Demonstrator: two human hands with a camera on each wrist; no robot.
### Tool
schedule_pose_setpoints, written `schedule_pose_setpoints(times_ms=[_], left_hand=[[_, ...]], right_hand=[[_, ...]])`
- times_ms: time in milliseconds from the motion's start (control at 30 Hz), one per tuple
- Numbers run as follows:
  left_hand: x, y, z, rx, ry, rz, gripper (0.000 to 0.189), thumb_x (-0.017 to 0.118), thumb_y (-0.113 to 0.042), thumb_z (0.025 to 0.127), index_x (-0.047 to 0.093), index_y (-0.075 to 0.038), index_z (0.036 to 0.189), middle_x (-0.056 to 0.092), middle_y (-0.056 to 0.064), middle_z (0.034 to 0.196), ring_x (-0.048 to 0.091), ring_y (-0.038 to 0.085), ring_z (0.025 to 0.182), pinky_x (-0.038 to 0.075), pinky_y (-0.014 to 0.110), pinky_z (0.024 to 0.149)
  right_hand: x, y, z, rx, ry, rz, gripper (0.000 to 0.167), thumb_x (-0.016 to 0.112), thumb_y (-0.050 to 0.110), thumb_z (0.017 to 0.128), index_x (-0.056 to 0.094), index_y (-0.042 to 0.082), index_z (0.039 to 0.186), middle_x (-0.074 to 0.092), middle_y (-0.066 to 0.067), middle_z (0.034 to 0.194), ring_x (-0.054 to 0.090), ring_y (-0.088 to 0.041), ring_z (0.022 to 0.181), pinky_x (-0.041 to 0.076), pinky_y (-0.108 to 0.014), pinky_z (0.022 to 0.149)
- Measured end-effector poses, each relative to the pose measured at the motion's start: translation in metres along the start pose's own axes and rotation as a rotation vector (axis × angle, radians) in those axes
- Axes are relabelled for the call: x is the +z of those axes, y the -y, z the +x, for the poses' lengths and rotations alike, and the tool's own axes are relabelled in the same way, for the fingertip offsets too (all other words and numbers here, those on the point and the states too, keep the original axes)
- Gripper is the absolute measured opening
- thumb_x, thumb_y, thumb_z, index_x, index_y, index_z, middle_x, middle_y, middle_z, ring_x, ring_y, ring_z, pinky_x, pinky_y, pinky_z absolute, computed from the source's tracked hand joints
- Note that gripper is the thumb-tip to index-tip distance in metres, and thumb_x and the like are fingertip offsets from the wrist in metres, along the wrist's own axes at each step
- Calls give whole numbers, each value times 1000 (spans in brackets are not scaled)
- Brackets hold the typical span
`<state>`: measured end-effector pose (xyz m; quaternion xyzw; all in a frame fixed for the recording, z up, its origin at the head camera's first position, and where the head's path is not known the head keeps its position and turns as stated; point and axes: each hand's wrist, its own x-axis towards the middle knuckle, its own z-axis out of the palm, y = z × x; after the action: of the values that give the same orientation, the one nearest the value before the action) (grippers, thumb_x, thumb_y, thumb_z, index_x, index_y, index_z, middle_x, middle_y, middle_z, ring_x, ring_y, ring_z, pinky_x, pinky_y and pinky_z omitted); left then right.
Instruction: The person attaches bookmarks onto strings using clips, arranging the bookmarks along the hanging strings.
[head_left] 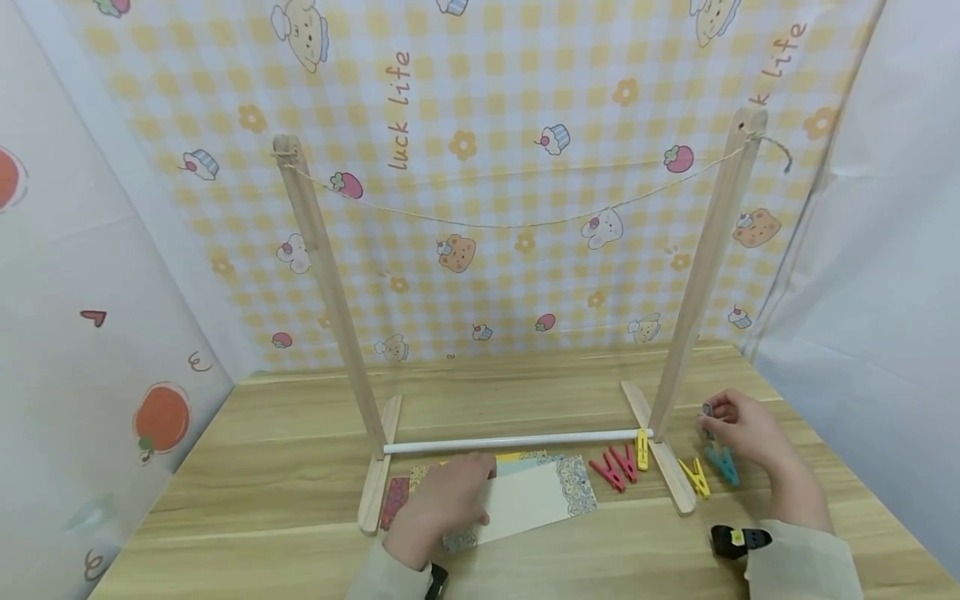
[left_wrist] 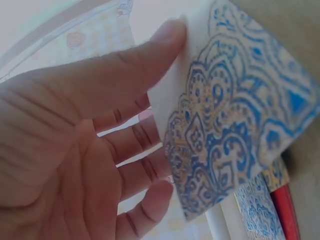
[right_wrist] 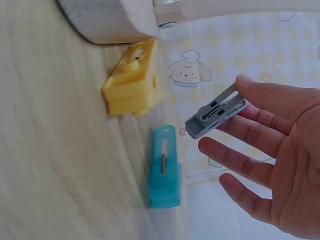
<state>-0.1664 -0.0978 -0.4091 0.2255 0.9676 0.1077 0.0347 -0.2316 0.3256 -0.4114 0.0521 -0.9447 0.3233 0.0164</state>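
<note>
My left hand [head_left: 452,493] pinches the near end of a cream paper card [head_left: 528,500], thumb on its face and fingers behind. Ornate blue patterning [left_wrist: 220,115] covers the end of the card by the thumb. Beneath it lie other cards, including a red one [head_left: 396,497] at the left and a yellow-edged one. At the right, my right hand [head_left: 750,429] holds a grey clothespin [right_wrist: 215,112] between thumb and fingers, above the table. Close by stand a teal clothespin [right_wrist: 165,172] and a yellow clothespin [right_wrist: 132,80].
A wooden frame has a left post [head_left: 330,275] and right post [head_left: 705,275], with a sagging string [head_left: 495,225] between their tops. A white bar [head_left: 517,440] joins the bases. Red clothespins [head_left: 609,472] and another yellow clothespin [head_left: 642,450] lie near the right foot.
</note>
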Motion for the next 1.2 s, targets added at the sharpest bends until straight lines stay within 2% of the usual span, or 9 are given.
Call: schedule_pose_setpoints(times_ms=[200,433,667,1000,1067,1200], left_hand=[[1,4,1,10,5,-91,41,88,-20,70,63,-16,103,72,-2,95,67,13,84,55,31,69],[-1,7,1,35,24,-177,32,83,-17,77,61,-17,100,67,-6,89,54,4,74,47,24,63],[-6,10,-1,108,19,-232,25,78,-13,83,62,-15,103,62,-10,84,48,3,69,45,20,64],[-15,12,-2,230,83,-431,31,68,-6,92,62,-10,122,40,-12,64,31,0,57,43,16,65],[-18,12,-2,244,88,-452,31,67,-7,92,61,-9,123,44,-12,65,33,0,58,44,16,66],[-23,12,-2,268,55,-437,31,68,-7,92,60,-9,122,61,-8,78,44,-2,66,48,18,71]], right_hand=[[-5,6,-1,9,-12,-8,36,57,25,102,52,-8,117,63,-28,109,59,-53,107,54,-51,79],[-12,11,-5,3,-36,-28,54,51,33,104,46,-13,132,60,-36,118,58,-53,109,52,-57,81],[-15,17,-5,-44,-68,-60,54,50,34,105,49,-10,136,63,-33,116,60,-51,107,54,-56,80],[-16,31,-5,-71,-86,-69,52,52,33,104,50,-8,136,64,-30,114,62,-45,101,54,-52,77],[-15,34,-4,-72,-95,-81,51,53,31,104,51,-9,135,64,-31,113,63,-45,99,55,-52,75],[-13,42,-3,-60,-110,-85,50,54,29,103,51,-10,134,64,-32,113,63,-47,99,55,-51,73]])
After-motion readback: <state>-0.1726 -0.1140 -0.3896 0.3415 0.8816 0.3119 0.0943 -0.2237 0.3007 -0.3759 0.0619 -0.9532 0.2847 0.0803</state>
